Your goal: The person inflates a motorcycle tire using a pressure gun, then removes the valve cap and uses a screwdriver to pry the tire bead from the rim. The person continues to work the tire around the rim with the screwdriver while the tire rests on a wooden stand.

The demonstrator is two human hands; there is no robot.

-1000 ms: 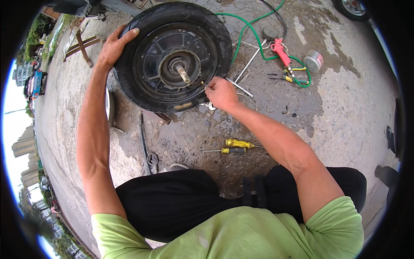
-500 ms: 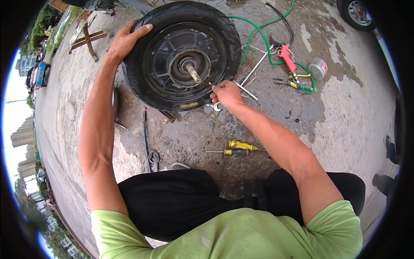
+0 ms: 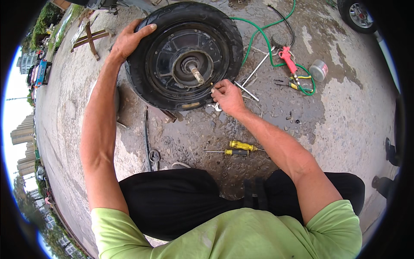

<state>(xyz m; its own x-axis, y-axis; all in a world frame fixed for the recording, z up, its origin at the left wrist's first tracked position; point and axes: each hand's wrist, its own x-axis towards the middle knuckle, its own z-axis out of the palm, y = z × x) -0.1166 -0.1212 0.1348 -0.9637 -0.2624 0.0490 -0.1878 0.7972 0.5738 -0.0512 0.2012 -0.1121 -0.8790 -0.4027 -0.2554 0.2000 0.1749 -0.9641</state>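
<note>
A black tire on a wheel [image 3: 235, 43] with a round dark hub stands in front of me, a metal axle [image 3: 197, 76] jutting from its middle. On the upper left of the tread rests my left hand [image 3: 129, 39], its fingers wrapped over the edge and the thumb on the sidewall. At the rim's lower right, my right hand [image 3: 227, 96] pinches by a small brass-coloured valve stem [image 3: 211, 85]; its fingertips partly hide it. A wrench end [image 3: 217, 106] shows just below that hand.
Two yellow-handled screwdrivers [image 3: 242, 145] lie on the wet ground before me. To the right are a red air gun [image 3: 286, 58] on a green hose [image 3: 269, 48], pliers [image 3: 299, 86], a clear jar [image 3: 318, 70] and a T-shaped metal bar [image 3: 257, 71]. A wooden cross-shaped stand [image 3: 89, 39] is at far left.
The fingers of my right hand have shifted slightly at the valve stem. My left hand keeps its hold on the tire, and the whole scene sits a little further right.
</note>
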